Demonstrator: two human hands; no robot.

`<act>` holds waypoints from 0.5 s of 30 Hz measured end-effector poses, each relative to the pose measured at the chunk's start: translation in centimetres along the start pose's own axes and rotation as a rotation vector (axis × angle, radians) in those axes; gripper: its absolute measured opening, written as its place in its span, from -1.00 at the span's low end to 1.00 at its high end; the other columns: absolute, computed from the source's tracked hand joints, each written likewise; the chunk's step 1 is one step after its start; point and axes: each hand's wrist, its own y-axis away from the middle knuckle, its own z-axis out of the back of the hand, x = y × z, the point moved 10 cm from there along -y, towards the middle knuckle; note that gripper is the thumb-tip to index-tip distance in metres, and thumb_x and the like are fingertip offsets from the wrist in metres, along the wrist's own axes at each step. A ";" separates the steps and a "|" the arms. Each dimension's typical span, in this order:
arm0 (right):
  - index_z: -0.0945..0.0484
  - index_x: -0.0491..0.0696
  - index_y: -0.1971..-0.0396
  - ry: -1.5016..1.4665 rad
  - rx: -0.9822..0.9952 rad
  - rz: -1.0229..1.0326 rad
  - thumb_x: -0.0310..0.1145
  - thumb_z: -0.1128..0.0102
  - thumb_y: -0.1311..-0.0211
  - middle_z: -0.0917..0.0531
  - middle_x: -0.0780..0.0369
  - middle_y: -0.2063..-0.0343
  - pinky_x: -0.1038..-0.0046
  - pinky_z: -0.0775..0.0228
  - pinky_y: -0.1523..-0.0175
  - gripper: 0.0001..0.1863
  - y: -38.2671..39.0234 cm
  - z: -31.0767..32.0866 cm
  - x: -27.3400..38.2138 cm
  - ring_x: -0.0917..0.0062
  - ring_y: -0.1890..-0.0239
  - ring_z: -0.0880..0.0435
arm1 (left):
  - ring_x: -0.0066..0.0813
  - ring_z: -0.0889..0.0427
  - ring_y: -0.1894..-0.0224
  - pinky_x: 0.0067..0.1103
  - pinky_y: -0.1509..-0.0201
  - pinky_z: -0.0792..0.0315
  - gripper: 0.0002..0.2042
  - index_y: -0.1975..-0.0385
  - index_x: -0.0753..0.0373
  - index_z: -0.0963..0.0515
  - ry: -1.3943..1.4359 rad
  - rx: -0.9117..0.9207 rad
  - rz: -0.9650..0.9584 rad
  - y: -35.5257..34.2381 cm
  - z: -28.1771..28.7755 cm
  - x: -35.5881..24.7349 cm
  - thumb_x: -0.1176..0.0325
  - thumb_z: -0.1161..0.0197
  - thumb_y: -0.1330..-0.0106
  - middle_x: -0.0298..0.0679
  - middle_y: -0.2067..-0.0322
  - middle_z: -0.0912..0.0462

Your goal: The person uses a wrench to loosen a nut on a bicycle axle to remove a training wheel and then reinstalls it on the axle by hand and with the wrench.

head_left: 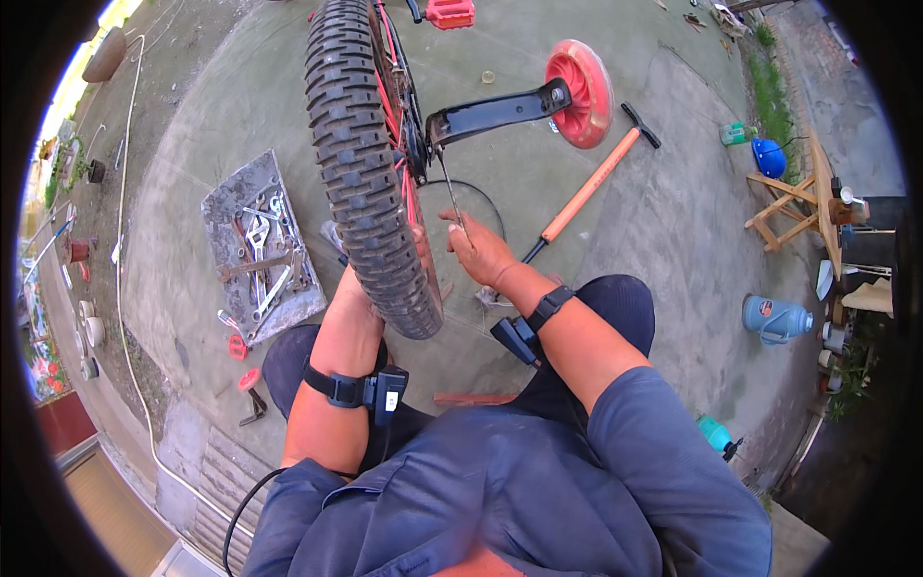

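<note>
A small bicycle's wheel (358, 163) with a chunky black tire and red spokes stands upright before me. My left hand (360, 291) reaches behind the tire and grips the wheel low down; the tire hides most of it, though some fingers show on the spoke side. In my right hand (478, 252) is a slim metal wrench (450, 188), seen edge-on, its upper end at the axle. There a black bracket (495, 112) runs out to a red training wheel (581, 94). Whether the wrench is seated on a nut cannot be made out.
Left of the tire lies a metal tray (311, 300) with several wrenches. A hand pump (591, 185) with an orange barrel rests on the concrete at right. Farther right are a blue jug (775, 318), a wooden stool (815, 207) and a blue ball-shaped thing (768, 157).
</note>
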 end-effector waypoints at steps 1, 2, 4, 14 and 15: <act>-0.35 -0.06 -0.16 -0.008 0.009 -0.012 -0.15 0.22 -0.37 -0.62 0.10 0.33 0.31 -0.40 0.04 -0.54 -0.2 0.2 0.0 0.26 0.26 -0.61 | -0.63 -0.29 0.68 -0.63 0.57 -0.30 -0.86 0.40 0.16 -0.38 -0.033 -0.059 0.002 -0.6 1.2 -0.1 0.32 -0.19 -0.32 -0.45 0.61 -0.31; -0.36 -0.05 -0.14 -0.019 0.022 -0.019 -0.13 0.21 -0.37 -0.63 0.08 0.30 0.29 -0.40 0.03 -0.54 -0.6 0.3 0.3 0.23 0.22 -0.63 | -0.64 -0.29 0.67 -0.63 0.57 -0.30 -0.86 0.40 0.15 -0.38 -0.066 -0.123 -0.002 -0.8 2.1 -0.3 0.31 -0.19 -0.33 -0.45 0.61 -0.31; -0.36 -0.05 -0.12 0.082 0.039 -0.028 -0.12 0.19 -0.38 -0.64 0.03 0.25 0.25 -0.40 0.01 -0.55 -1.0 0.4 0.4 0.16 0.16 -0.62 | -0.65 -0.28 0.66 -0.63 0.57 -0.29 -0.84 0.44 0.14 -0.37 -0.064 -0.093 -0.053 -0.5 1.8 -0.8 0.31 -0.18 -0.33 -0.46 0.62 -0.28; -0.44 -0.10 0.03 0.250 0.141 -0.149 -0.09 0.11 -0.39 -0.65 -0.03 0.25 0.20 -0.44 0.04 -0.60 -6.7 -2.3 -6.8 0.09 0.13 -0.63 | -0.67 -0.22 0.68 -0.63 0.57 -0.27 -0.82 0.47 0.15 -0.34 -0.117 -0.046 0.022 0.9 -0.9 -0.6 0.30 -0.16 -0.32 -0.48 0.64 -0.23; -0.46 -0.11 0.07 0.271 0.135 -0.192 -0.08 0.09 -0.38 -0.66 -0.02 0.28 0.19 -0.44 0.06 -0.60 -7.4 -2.1 -7.6 0.09 0.17 -0.64 | -0.67 -0.22 0.68 -0.63 0.57 -0.27 -0.84 0.46 0.15 -0.33 -0.161 -0.089 0.015 1.1 -1.4 -0.7 0.31 -0.15 -0.32 -0.48 0.64 -0.23</act>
